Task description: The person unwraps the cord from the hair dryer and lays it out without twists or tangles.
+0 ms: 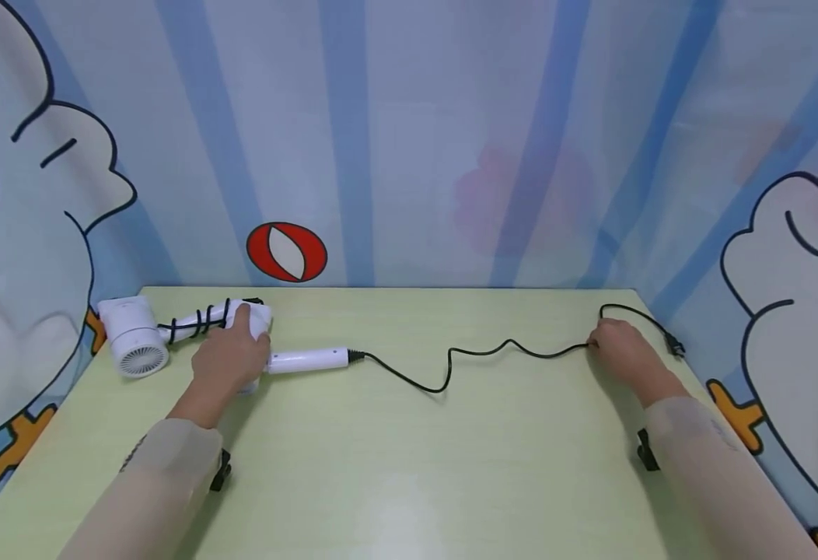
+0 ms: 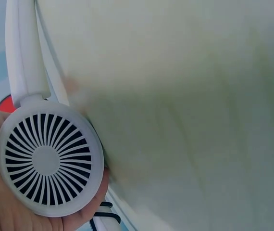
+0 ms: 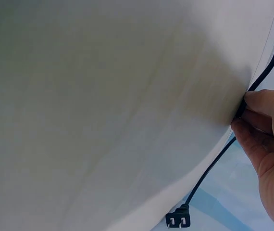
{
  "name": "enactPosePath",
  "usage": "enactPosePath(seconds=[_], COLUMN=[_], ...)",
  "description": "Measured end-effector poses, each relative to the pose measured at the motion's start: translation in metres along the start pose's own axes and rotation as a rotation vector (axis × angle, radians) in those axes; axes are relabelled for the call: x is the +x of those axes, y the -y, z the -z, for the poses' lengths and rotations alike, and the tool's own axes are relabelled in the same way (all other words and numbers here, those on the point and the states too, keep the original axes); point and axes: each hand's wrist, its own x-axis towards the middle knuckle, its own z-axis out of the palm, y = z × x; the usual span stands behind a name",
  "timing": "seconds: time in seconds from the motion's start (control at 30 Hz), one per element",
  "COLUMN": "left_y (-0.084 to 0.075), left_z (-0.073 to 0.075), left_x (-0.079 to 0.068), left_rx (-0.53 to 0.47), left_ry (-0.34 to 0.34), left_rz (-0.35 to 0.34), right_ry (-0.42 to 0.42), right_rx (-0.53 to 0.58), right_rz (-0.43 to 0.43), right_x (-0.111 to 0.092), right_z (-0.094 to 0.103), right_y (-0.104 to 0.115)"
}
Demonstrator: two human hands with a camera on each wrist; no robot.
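Observation:
My left hand [image 1: 230,359] grips the head of a white hair dryer [image 1: 307,360], its fingers around the round body. The slatted back grille [image 2: 45,161] shows in the left wrist view. The dryer's handle points right, and a black cord [image 1: 549,355] runs from its end in loose bends across the table. At the far right, my right hand [image 1: 629,358] pinches that cord between thumb and fingers. Beyond the pinch the cord curves round to a two-pin plug [image 3: 178,217] near the table's right edge.
A second white hair dryer [image 1: 132,334] lies at the back left, close beside my left hand, black cord wound around its handle. The pale table [image 1: 409,467] meets a blue striped curtain [image 1: 409,140] with cartoon prints at the back and sides.

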Motion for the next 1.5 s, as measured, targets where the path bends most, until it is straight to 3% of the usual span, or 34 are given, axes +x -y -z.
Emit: enactPosePath(seconds=[0.43, 0.67, 0.93, 1.5], left_y=[0.002, -0.009, -0.009, -0.003], left_z=[0.0, -0.006, -0.002, 0.013], left_x=[0.01, 0.012, 0.017, 0.025], left_rx=[0.004, -0.023, -0.041, -0.075], left_ry=[0.04, 0.041, 0.045, 0.046], left_rz=[0.042, 0.067, 0.061, 0.097], right_ry=[-0.002, -0.023, -0.003, -0.017], right_rx=[0.058, 0.097, 0.149, 0.086], right_rz=[-0.106, -0.168, -0.163, -0.144], right_x=[0.006, 0.01, 0.012, -0.001], right_z=[-0.005, -0.002, -0.005, -0.007], right_y=[-0.004, -0.008, -0.005, -0.007])
